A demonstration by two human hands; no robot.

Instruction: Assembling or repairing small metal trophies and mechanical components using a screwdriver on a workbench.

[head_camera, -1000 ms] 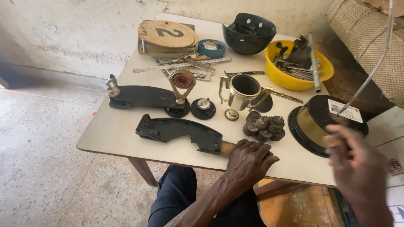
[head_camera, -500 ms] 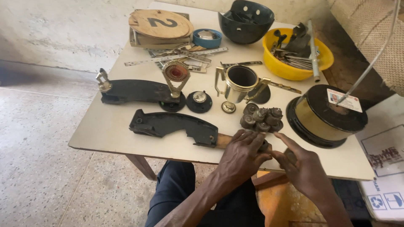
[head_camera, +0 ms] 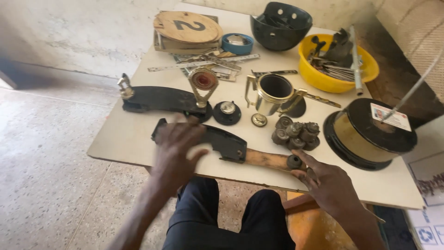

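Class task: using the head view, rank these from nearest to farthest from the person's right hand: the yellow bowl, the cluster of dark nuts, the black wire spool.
1. Cluster of dark nuts, just above the right hand.
2. Black wire spool, to its right.
3. Yellow bowl, far back on the table.

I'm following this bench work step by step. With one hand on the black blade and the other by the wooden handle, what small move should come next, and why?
Probably close the left hand on the black blade. That hand lies flat and open on it, gripping nothing, while the right hand only touches the wooden handle and the small black knob at its end.
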